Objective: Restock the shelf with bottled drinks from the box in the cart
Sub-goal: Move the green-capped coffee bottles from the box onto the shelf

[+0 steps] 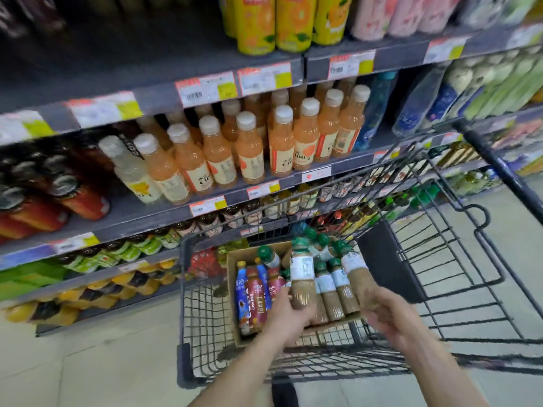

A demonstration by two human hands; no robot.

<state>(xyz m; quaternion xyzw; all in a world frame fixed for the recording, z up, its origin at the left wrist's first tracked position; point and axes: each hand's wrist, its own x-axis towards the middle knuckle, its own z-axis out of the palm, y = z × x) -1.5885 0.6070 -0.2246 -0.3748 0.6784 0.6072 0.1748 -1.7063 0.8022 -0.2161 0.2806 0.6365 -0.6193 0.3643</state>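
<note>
With your left hand (289, 312) clamped round a brown bottle (302, 274) above the box (246, 255) at lower centre, and your right hand (390, 315) too blurred to read, a hasty lift could topple the neighbouring bottles (335, 292).

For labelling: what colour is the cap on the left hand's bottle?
Green cap, clearest in the head view.

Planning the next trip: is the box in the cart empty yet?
Not empty. The box holds green-capped brown bottles and coffee bottles; the left hand grips a brown bottle.
</note>
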